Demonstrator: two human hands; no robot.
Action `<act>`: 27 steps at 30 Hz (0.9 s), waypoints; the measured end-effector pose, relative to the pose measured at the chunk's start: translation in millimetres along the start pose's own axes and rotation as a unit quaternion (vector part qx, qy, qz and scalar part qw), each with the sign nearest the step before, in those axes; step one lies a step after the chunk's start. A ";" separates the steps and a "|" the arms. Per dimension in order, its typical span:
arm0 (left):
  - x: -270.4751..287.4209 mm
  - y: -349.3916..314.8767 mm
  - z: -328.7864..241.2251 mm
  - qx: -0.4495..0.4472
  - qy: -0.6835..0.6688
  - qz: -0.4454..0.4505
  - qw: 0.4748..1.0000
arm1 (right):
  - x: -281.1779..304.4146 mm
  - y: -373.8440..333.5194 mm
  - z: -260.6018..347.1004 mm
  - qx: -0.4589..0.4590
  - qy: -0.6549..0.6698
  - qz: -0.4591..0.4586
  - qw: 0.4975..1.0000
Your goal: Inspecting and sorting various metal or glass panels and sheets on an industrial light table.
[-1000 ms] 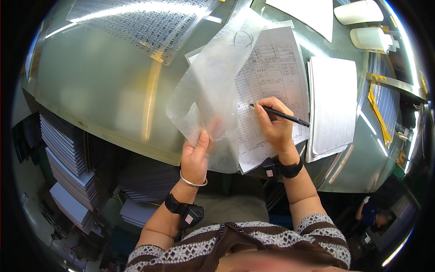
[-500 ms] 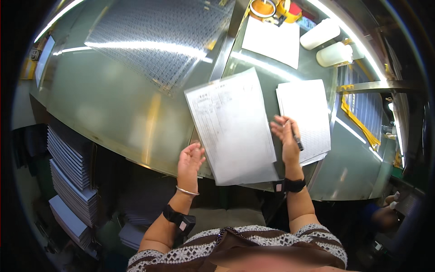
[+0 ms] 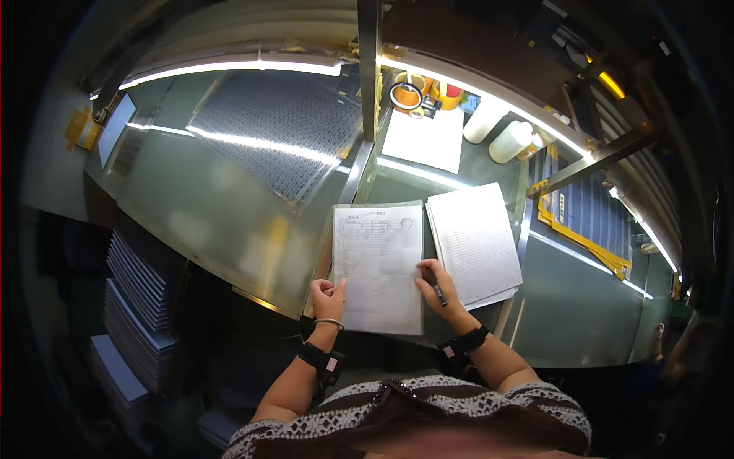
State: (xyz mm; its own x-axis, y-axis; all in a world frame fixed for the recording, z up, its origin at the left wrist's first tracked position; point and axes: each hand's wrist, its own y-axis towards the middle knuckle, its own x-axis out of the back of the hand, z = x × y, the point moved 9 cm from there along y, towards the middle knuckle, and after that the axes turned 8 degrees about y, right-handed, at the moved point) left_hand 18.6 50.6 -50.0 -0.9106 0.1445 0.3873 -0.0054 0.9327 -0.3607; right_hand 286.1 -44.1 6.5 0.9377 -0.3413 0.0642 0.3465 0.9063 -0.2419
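Form (image 3: 377, 264) in a clear sleeve (image 3: 417, 325) lies between the two hands, by the front edge of the counter (image 3: 222, 222). The left hand (image 3: 328, 300) curls at its left side; whether that grip pinches the edge, I cannot tell. The right hand (image 3: 441, 284) grasps a pen (image 3: 439, 294) beside its right side. A tug toward the body could slide the sleeve off the counter; a careless turn of the pen could mark it, or that hand could knock the paper stack (image 3: 475, 245) askew.
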 end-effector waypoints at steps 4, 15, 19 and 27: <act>6.1 -2.1 2.0 -0.040 0.112 -0.092 0.989 | -0.2 1.7 16.2 0.031 0.028 0.042 0.998; -64.0 -52.0 -49.4 0.155 -0.248 0.261 0.920 | 54.9 -3.3 79.2 0.038 0.120 0.121 0.985; -63.9 -45.7 -77.5 0.053 -0.235 0.192 0.951 | 112.2 18.9 120.1 0.150 -0.120 0.017 0.981; 16.1 -15.4 -54.3 0.006 -0.166 -0.007 0.986 | 168.3 25.4 213.5 0.249 -0.233 -0.063 0.938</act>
State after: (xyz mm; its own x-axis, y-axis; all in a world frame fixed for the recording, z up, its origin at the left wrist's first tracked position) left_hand 26.4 56.5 7.8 -0.9955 0.0131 0.0935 -0.0223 0.9297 -0.3677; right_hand 457.9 -25.3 217.9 0.7574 -0.4124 0.5063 0.3146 0.9099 0.2705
